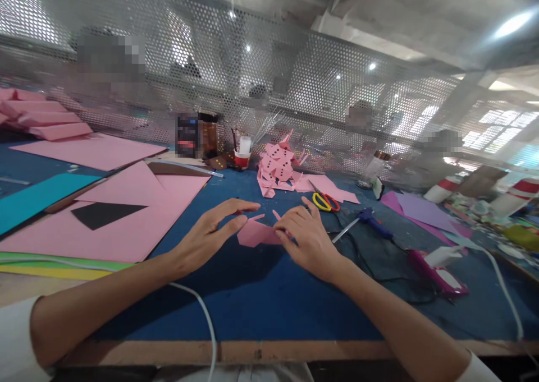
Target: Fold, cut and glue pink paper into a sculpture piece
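A small folded pink paper piece is between my hands over the blue table mat, with narrow strips standing up from it. The curled fingers of my right hand pinch its right end. On the other side, my left hand is open, its thumb and index finger apart, with the thumb tip close to the piece's upper left edge. Whether that thumb touches the paper I cannot tell. Just beyond my hands stands a pink paper figure with dark dots. Scissors with yellow and red handles lie to its right.
At right lie a blue glue gun, a magenta power strip and purple paper. Pink sheets spread over the left side. A red-and-white cup and a brown jar stand before the perforated metal screen.
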`<state>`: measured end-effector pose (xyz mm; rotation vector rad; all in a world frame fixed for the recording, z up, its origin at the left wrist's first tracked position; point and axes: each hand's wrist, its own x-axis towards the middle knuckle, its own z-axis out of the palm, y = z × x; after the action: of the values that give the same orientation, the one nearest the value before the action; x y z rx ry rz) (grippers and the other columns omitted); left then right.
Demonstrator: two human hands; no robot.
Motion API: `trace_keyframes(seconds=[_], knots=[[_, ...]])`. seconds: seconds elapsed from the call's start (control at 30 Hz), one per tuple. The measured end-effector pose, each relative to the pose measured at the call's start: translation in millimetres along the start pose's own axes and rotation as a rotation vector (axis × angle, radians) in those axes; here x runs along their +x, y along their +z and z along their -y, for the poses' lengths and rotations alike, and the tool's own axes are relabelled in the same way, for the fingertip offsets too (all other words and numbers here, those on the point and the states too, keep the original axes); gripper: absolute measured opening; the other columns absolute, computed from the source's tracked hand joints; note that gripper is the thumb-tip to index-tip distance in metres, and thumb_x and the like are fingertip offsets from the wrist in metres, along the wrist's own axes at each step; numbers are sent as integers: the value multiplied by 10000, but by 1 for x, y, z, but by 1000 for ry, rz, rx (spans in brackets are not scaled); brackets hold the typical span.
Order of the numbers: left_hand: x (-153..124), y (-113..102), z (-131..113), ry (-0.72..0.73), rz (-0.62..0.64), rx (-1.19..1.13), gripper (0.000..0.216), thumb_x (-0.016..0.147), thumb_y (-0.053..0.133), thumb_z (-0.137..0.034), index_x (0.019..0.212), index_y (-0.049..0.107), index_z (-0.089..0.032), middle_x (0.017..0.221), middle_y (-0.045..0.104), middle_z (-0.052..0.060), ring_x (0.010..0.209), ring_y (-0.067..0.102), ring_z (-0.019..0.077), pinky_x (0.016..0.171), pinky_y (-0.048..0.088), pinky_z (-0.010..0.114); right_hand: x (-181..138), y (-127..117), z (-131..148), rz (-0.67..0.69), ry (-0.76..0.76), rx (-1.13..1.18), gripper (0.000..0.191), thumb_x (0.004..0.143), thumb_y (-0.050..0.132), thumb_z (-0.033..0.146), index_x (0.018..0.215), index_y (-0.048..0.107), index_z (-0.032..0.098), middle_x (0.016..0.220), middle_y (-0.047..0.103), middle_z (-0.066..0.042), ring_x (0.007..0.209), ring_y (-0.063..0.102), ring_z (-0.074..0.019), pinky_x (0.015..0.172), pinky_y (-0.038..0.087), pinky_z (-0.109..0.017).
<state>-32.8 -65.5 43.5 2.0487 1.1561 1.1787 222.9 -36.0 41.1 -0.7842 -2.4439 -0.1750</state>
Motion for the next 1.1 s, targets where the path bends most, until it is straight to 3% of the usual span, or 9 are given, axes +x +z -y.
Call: trace_keyframes(seconds=[0.33,0.63,0.87,1.1], knots=[[4,-2,15,36,82,-86,354,1038,473,-392,1137,791,-273,1311,707,70,1280,589,281,1177,403,460,-1,6,-7,-14,28,58,189,1031,554,213,1077,731,259,973,729,-31,1056,612,-223,1223,234,-556],[5,-2,18,-69,116,-128,243,973,557,-356,1075,762,-273,1236,736,35,1183,648,256,1061,469,378,0,9,-12,-34,78,141,145,1021,616,250,1048,757,267,933,719,-22,1030,642,-217,1206,277,-542],[8,-2,16,-109,105,-86,216,927,576,-372,968,746,-245,1023,760,22,1012,685,242,907,505,334,3,7,-14,-103,148,243,93,989,673,238,998,762,262,928,739,-20,970,661,-214,1172,321,-540],[8,-2,19,-84,70,-34,268,923,603,-458,969,755,-243,1017,745,42,1005,661,260,928,491,370,3,11,-16,-151,145,265,95,983,679,222,984,767,257,922,742,-23,958,662,-207,1148,354,-512]])
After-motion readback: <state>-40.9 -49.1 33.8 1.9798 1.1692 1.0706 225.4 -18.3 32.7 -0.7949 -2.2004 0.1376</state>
